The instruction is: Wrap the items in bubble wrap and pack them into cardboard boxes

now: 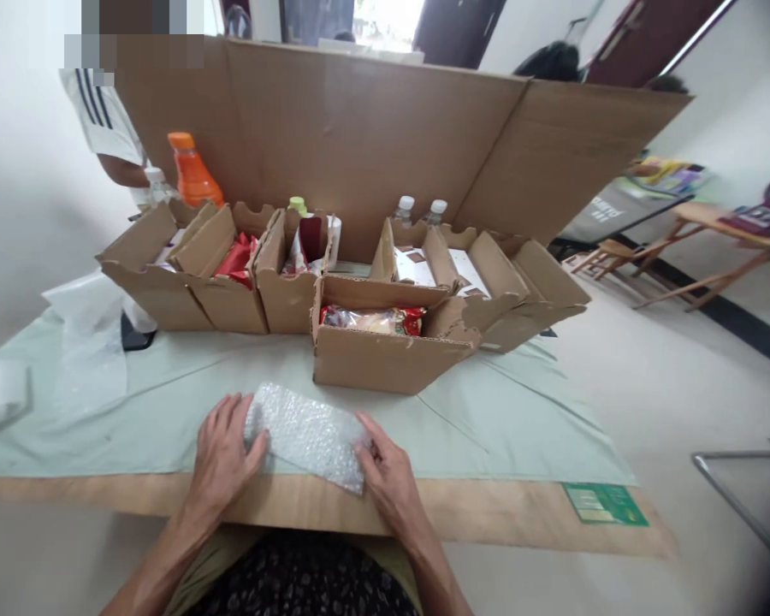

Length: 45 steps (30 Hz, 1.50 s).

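Observation:
A flat, clear piece of bubble wrap lies near the table's front edge, tilted down to the right. My left hand grips its left end, thumb on top and fingers along the edge. At the right end, my right hand pinches the wrap between thumb and fingers. Whether anything lies inside the wrap cannot be made out. Just beyond it stands a cardboard box with a red-and-clear snack packet in it.
Several open cardboard bins line the table's back, before a tall cardboard panel. An orange bottle stands behind them. Left lie loose plastic sheeting, a white roll and a dark phone-like object. A person's sleeve shows back left.

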{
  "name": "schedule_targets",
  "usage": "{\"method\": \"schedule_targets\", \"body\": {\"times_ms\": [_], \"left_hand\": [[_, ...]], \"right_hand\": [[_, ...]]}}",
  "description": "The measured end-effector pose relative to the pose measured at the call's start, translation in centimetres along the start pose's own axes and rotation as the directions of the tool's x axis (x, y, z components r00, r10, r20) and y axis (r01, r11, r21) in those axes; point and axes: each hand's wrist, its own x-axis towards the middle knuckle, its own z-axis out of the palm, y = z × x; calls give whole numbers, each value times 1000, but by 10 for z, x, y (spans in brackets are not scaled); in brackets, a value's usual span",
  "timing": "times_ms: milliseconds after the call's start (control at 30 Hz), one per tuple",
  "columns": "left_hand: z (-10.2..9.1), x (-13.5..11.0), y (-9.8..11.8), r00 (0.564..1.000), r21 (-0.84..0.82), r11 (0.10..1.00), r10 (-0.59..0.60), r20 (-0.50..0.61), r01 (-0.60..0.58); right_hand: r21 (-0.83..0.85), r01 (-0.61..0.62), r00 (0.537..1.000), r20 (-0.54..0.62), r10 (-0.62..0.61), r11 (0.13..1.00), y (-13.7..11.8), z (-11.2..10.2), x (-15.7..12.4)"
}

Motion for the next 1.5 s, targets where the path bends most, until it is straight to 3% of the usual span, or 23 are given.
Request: {"method": "schedule_targets", "body": {"times_ms": [100,200,333,467,533,600,700,767,833,900,933,1000,1067,1100,1200,1267,1367,1500], "left_hand": [[8,-2,-7,998,63,997,32,53,-35],[10,2,-1,997,-1,997,72,42,-72],[10,26,13,996,-92,993,82,38,-78],[11,44,22,993,-123,991,68,95,-56],[0,37,25,991,-171,983,82,104,-63],[-23,20,30,979,-271,959,133,152,-88],[-63,-14,40,911,-484,871,266,316,-86],[-76,-33,46,875,-551,833,304,378,-51],[-76,-43,51,906,-543,840,232,355,-2],[-65,-44,52,946,-505,855,57,320,120],[-60,-42,52,946,-491,847,-40,323,203],[-51,-36,48,908,-461,812,-189,374,359],[-47,-29,44,867,-435,783,-255,429,445],[-46,-27,43,857,-426,779,-265,442,460],[-44,-27,39,861,-384,810,-265,434,443],[-41,-30,38,884,-353,851,-238,403,390],[-36,-34,37,933,-303,915,-168,317,267],[-42,-36,39,995,-201,978,-36,95,55]], "right_hand": [[18,38,996,77,-40,999,-4,-7,-6],[41,14,992,123,-19,999,-9,-14,-15],[130,-130,976,192,104,983,-16,-18,-39],[265,-256,932,321,165,930,-16,-8,-66],[320,-276,927,337,164,906,-15,1,-76],[357,-293,925,342,168,887,-15,10,-80],[357,-326,907,378,184,875,-21,17,-75],[339,-321,902,393,177,884,-28,18,-65],[341,-290,908,394,144,894,-36,19,-55],[368,-249,918,386,96,896,-42,20,-49],[386,-218,927,368,67,897,-44,20,-47],[392,-111,959,282,-4,913,-44,19,-48],[300,85,981,141,-132,950,-40,19,-50],[206,205,971,83,-226,957,-38,20,-50],[-130,501,866,82,-494,856,-31,26,-43],[-296,575,818,184,-545,762,-27,32,-34],[-433,593,805,319,-500,679,-24,42,-20],[-482,587,810,333,-484,651,-24,45,-11]]}}
